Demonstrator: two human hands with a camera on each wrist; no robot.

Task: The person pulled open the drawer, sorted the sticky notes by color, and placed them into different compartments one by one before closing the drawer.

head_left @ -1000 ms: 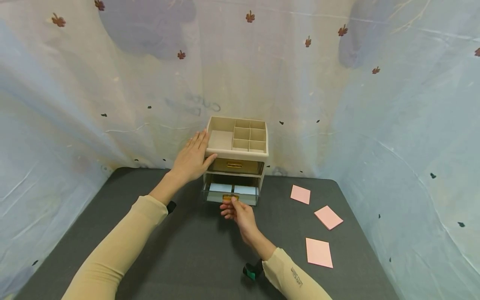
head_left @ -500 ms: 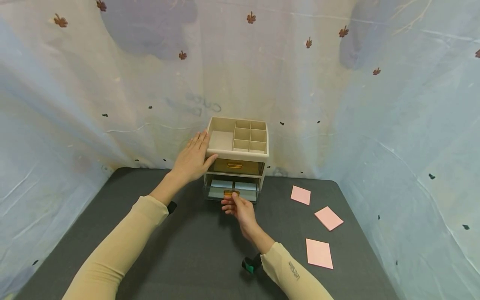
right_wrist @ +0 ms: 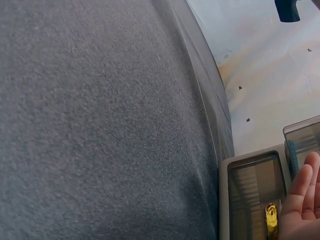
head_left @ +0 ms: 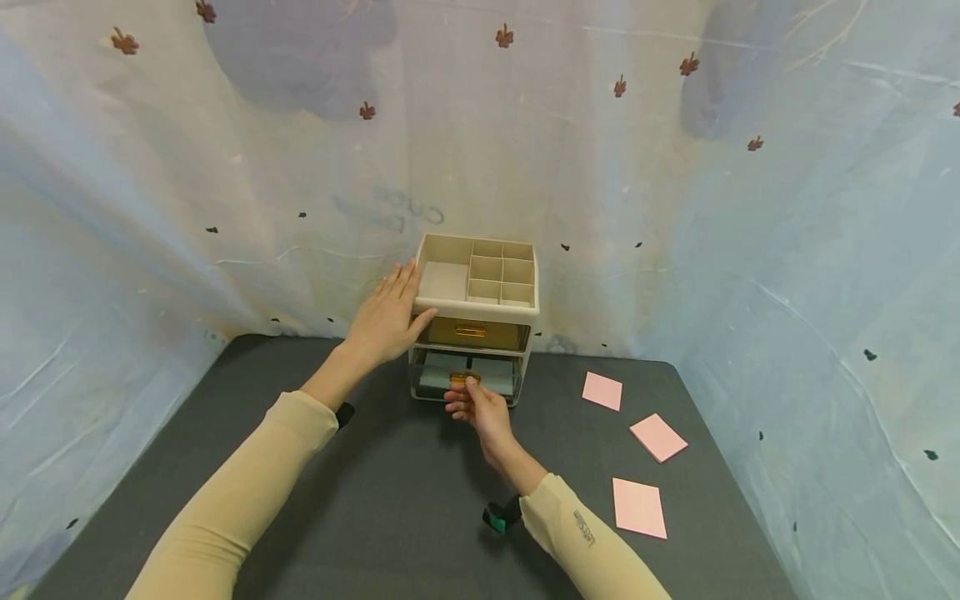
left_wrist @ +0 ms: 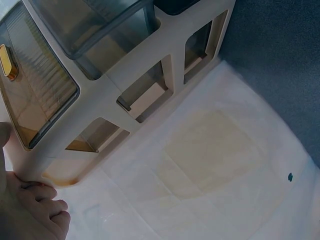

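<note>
A cream desktop organizer (head_left: 476, 310) stands by the back wall, with a divided top and two see-through drawers. My left hand (head_left: 382, 321) rests against its upper left side, fingers straight, thumb at the front edge. The left wrist view shows those fingers (left_wrist: 45, 202) at the organizer's corner. My right hand (head_left: 486, 421) is at the lower drawer (head_left: 498, 386), its thumb on the gold handle (head_left: 459, 377) and its other fingers loosely curled below. That drawer is almost pushed in. Two light blue pads (head_left: 492, 372) lie inside. In the right wrist view my right hand (right_wrist: 302, 202) is partly cut off.
The upper drawer (head_left: 495, 334) is in. Three pink sticky-note pads (head_left: 602, 391) lie apart on the dark table (head_left: 360, 517), right of the organizer. A patterned cloth (head_left: 480, 158) hangs behind and at both sides.
The lower drawer has slid back into the organizer, with my right hand moving forward on its handle. My left hand has stayed on the organizer's side.
</note>
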